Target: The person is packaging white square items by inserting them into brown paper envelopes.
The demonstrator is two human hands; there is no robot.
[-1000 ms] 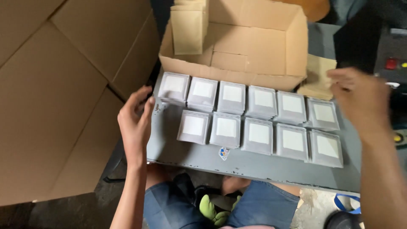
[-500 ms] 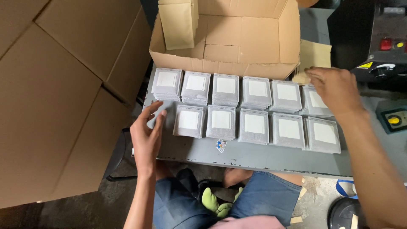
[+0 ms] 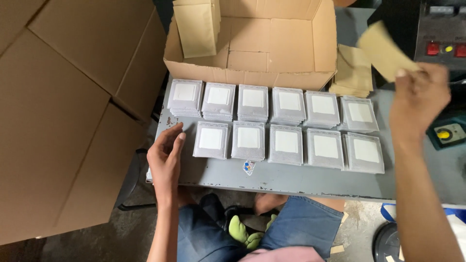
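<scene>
Two rows of grey packet stacks [image 3: 286, 123] with white squares on top lie on a grey metal table [image 3: 291, 179]. My left hand [image 3: 166, 154] rests open on the table's left end, fingers just left of the nearest front-row stack [image 3: 211, 139]. My right hand [image 3: 418, 99] is raised over the table's right side and pinches a tan paper envelope [image 3: 386, 51], which is blurred. A pile of the same tan envelopes [image 3: 353, 71] lies behind the right end of the back row.
An open cardboard box [image 3: 252, 43] stands behind the stacks, with a tan envelope bundle [image 3: 196, 24] upright in its left corner. Large flat cardboard sheets [image 3: 63, 97] fill the left. A machine with red buttons [image 3: 444, 48] and a yellow knob [image 3: 445, 133] sits at the right.
My right hand has lifted from the envelope pile with one tan envelope, moving up and right. My left hand has settled lower on the table's left end.
</scene>
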